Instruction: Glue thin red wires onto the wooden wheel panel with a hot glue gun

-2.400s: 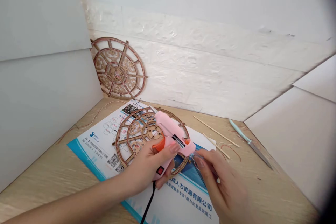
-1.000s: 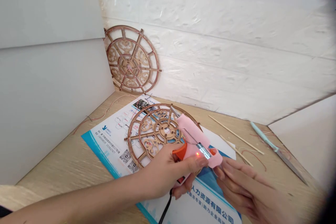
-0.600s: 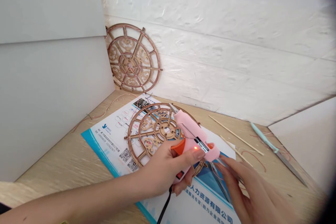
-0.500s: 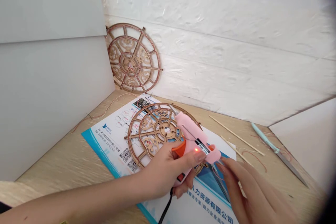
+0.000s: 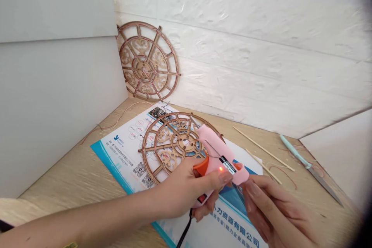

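Note:
My left hand [image 5: 188, 186] is wrapped round the handle of a pink glue gun [image 5: 216, 143] with an orange trigger and a lit red light. The gun's metal nozzle points up and left, over the far rim of a round openwork wooden disc [image 5: 148, 154]. That disc lies on a printed sheet, and its near right part is hidden by the gun and hand. Just behind the gun's rear end, my right hand [image 5: 276, 205] has its fingers pinched together; what they hold, if anything, is hidden.
A similar disc [image 5: 159, 60] leans against the white wall. Beneath the work is the blue-and-white printed sheet [image 5: 113, 159]. To the right lie thin wooden sticks [image 5: 263, 148], loose thin wires [image 5: 283, 170] and a knife with a pale green handle [image 5: 293, 151]. A black cord [image 5: 185, 232] hangs from the gun.
The glue gun and my left hand have shifted slightly right. My right hand's fingers have drawn together close behind the gun's rear end.

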The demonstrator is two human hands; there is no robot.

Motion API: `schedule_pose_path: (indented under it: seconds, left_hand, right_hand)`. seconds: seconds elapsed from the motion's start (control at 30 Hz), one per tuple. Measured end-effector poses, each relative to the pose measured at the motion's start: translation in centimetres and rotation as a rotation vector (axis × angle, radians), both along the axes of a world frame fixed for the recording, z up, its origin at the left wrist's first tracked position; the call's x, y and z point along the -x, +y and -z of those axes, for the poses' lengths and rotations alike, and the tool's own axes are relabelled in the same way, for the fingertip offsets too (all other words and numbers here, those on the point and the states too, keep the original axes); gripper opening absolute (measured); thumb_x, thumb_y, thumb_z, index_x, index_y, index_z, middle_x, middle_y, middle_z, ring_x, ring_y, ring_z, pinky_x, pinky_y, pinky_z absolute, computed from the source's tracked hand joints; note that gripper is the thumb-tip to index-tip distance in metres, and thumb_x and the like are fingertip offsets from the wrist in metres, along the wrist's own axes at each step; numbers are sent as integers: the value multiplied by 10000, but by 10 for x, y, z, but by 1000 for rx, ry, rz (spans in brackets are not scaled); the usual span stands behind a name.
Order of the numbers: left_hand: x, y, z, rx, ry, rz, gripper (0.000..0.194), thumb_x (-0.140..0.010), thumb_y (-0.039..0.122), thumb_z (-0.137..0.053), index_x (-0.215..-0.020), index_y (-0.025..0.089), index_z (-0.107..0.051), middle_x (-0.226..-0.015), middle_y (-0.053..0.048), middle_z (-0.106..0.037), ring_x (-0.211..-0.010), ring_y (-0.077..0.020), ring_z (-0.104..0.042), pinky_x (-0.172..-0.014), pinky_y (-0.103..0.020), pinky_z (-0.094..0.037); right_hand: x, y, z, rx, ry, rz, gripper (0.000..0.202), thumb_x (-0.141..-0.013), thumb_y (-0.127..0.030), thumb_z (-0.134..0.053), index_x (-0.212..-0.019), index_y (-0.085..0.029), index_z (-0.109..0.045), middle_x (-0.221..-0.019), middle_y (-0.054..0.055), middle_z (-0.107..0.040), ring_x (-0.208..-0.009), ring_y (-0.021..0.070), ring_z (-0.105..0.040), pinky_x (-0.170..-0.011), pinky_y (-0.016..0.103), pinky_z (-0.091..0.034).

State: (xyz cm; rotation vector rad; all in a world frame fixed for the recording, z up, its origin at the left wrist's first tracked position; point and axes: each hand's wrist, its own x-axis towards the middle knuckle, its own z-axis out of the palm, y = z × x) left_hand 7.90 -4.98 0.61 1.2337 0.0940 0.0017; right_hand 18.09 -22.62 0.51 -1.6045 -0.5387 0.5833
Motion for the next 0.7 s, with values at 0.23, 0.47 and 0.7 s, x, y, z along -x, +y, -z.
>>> schedule_pose_path:
  seconds: [0.23, 0.47, 0.7]
  left_hand:
    - [1, 0, 2, -16, 18, -1, 535, -970, 649, -584, -730, 171, -561, -445, 52, -473, -355, -66, -400, -394, -189, -299]
    - [1, -1, 2, 5, 23, 7, 530, -957, 636, -606, -700, 175, -554, -447, 48, -481, -362, -66, -416, -397, -184, -304]
    - [0, -2, 1, 32, -5, 20, 509, -970, 612, -597, -706, 180, -536, -476, 62, -485, -343, -52, -404, -366, -174, -292]
  right_hand:
    - [-10, 3, -14, 69, 339, -115, 437, -767, -640, -831, -826, -223, -717, -560, -43, -399, -437, 54, -184, -397, 210, -199]
    - [-18, 7, -27, 71, 490, -184, 384, -750, -552, -879, -755, -201, -723, -525, -42, -413, -413, 42, -151, -389, 212, -155]
    - [-14, 9, -31, -42, 755, -242, 361, -800, -454, -896, -740, -158, -699, -509, -91, -392, -382, -25, -84, -370, 147, -107]
